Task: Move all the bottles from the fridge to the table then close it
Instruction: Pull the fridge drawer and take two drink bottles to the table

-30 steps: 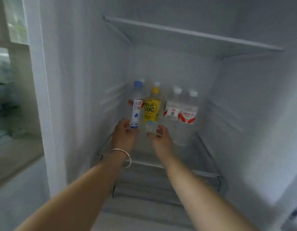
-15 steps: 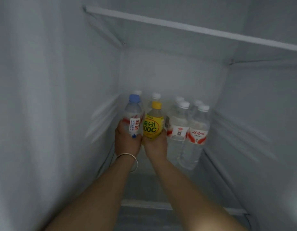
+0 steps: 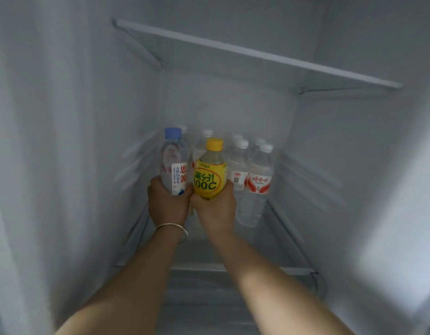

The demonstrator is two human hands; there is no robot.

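I have both arms reaching into the fridge (image 3: 64, 117), and both hands meet near the middle of the frame. My left hand (image 3: 166, 204) is wrapped around the lower part of the blue-cap bottle (image 3: 174, 160), fingers curled round it from the left, a thin bangle (image 3: 172, 229) sitting on that wrist. My right hand (image 3: 215, 209) grips the base of the yellow bottle (image 3: 210, 174), thumb and fingers closed round it below the yellow label. The two held bottles stand upright and side by side, touching or nearly so at the labels; I cannot tell whether their bases are off the shelf, since my hands hide them.

Just right of the yellow bottle, two clear bottles stand upright: the near white-cap bottle (image 3: 239, 165) and, right of it, the red-label bottle (image 3: 258, 180), close together. Behind the held pair another white cap (image 3: 207, 133) shows, and there are more faint caps further back, some of which may be reflections in the rear wall; I cannot count them surely.

All bottles sit in the centre of the frame, on the lower shelf (image 3: 291, 238), whose front edge runs across the lower part of the picture. An upper shelf (image 3: 257, 54) slants across the top of the frame, from upper left down to the right.
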